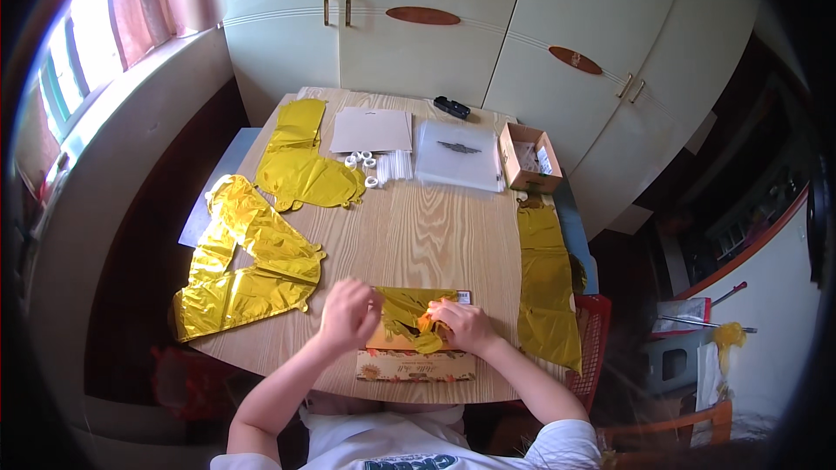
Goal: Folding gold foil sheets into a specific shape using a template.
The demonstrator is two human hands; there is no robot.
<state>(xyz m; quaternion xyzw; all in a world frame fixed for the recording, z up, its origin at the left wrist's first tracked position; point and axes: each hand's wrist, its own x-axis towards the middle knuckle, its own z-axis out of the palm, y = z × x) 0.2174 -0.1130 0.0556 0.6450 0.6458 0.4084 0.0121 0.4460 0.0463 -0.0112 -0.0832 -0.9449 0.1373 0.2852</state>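
My left hand (350, 315) is raised over the near edge of the table with its fingers curled together; whatever they hold, if anything, is hidden. To its right, my right hand (466, 327) pinches a crumpled gold foil piece (428, 344), and a small orange bit (426, 322) shows at its fingertips. Both hands are above a flat card package (416, 365) with an orange and brown printed front. More gold foil (409, 303) lies on the package, partly covered by my hands.
Flat gold foil balloons lie at left (252, 274), far left (305, 170) and right (549, 283). Toward the back are a grey card (373, 130), white tape rolls (372, 182), white sticks (398, 165), clear plastic bags (457, 170), an open box (533, 181) and a black object (452, 108).
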